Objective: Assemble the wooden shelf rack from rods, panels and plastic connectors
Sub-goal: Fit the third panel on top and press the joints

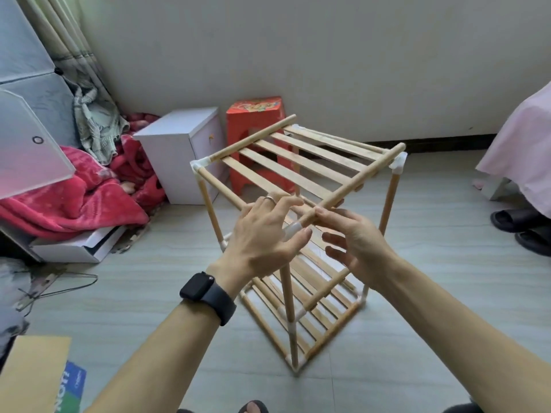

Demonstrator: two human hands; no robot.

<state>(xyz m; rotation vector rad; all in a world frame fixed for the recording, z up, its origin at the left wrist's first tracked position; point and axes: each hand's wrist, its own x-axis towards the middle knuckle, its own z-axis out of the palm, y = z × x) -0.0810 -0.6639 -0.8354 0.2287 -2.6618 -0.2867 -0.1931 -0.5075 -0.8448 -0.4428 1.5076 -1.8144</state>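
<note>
From the head camera, the wooden shelf rack (298,162) is standing on the pale floor (447,293) in mid-room, its slatted top panel tilting toward the wall. The left hand (262,231), wearing a ring and a black watch (205,293), is hovering over the near top corner, fingers spread and straight, thumb beside the white plastic connector (290,229). The right hand (354,242) is reaching in with fingers apart, its index tip touching the top rod (357,180). A red stool (253,120) is sitting behind.
</note>
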